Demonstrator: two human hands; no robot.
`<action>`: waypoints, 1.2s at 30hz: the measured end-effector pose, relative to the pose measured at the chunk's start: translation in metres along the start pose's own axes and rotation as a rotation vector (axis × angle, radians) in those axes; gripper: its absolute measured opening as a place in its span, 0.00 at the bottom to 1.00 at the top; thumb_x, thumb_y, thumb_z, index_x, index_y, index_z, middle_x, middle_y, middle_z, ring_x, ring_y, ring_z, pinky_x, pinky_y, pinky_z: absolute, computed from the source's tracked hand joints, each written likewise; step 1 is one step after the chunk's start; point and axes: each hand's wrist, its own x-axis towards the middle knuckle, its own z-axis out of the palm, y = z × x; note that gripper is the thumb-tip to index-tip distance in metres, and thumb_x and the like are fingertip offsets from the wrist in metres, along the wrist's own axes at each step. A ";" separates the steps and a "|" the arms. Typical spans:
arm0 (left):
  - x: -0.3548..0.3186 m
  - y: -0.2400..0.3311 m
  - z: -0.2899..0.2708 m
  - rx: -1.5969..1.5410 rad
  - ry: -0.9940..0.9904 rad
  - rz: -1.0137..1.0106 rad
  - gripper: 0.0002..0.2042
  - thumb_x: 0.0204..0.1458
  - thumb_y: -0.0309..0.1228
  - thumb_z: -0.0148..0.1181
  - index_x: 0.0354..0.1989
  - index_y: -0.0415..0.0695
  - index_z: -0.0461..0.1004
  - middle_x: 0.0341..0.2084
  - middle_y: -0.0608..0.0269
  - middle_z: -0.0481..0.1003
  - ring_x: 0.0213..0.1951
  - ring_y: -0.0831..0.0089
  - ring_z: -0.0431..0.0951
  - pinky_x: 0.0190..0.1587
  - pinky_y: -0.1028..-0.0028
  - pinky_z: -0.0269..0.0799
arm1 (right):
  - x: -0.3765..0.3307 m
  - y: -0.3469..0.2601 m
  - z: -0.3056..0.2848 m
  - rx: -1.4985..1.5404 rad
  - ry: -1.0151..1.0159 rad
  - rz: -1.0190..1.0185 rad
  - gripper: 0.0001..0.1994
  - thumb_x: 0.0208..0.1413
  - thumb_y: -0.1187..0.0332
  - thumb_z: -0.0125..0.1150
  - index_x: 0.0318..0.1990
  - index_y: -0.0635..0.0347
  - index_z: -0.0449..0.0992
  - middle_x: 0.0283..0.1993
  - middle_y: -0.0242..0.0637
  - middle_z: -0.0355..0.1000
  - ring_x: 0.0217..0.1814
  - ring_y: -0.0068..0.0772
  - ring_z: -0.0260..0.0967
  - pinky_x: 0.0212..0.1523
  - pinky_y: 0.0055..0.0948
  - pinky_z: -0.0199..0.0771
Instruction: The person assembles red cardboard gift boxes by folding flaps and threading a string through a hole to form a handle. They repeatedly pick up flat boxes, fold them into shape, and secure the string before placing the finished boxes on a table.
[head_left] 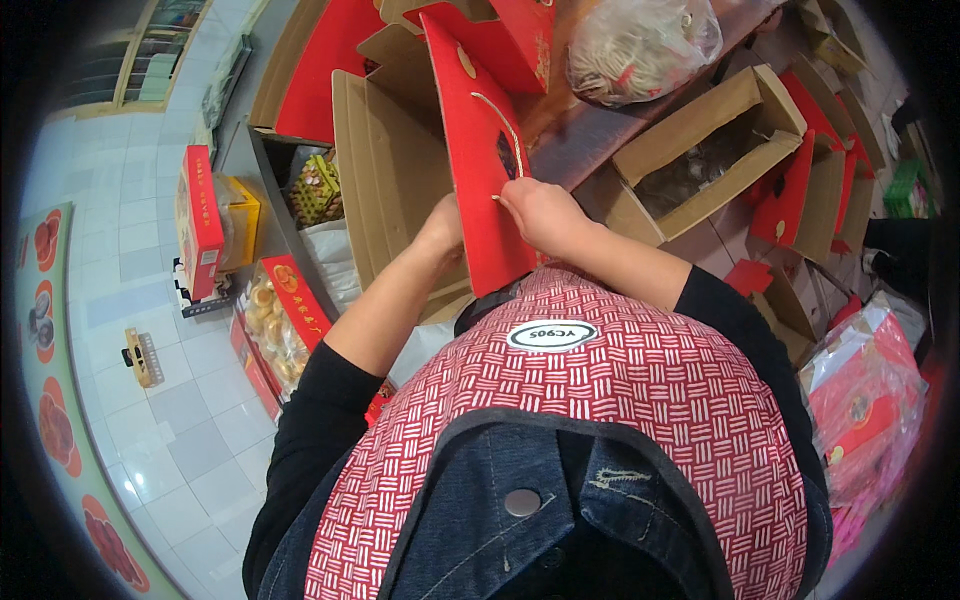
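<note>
- Counter (600, 150): metal top, crowded w/ open brown cartons w/ red lids, plus a clear plastic bag (640, 40) of pale stuff at the far edge.
- Open brown carton (700, 150) to the right of the hands, dark contents inside; more red-lidded ones stacked beyond it.
- Red gift box (480, 160): flat red card panel w/ brown inside, held upright & tilted just in front of the person's chest, over the counter edge. A thin cream cord handle (500, 115) loops on its red face.
- Floor at left: tiled, w/ red product boxes (200, 220) & a windowed pack of round pastries (275, 320) leaning by the counter.
- Left hand (440, 230): behind the box's left edge, looks closed on it as a brace; fingers hidden, so grip type not clear.
- Right hand (540, 212): fingertips pinched on the cord's lower end where it meets the red panel.
- Step, as I read it: fitting the cord handle to the box. Next move prob. needs the cord end fed through its hole w/ the panel kept steady by the left hand; small hole, fine pinch needed.
</note>
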 end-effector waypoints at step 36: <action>-0.064 0.068 -0.064 1.613 0.144 0.984 0.12 0.33 0.18 0.50 0.28 0.45 0.74 0.28 0.58 0.75 0.38 0.59 0.75 0.44 0.63 0.69 | 0.078 0.232 -0.237 -0.004 0.764 0.382 0.08 0.47 0.72 0.53 0.33 0.66 0.75 0.32 0.44 0.74 0.34 0.33 0.74 0.36 0.28 0.71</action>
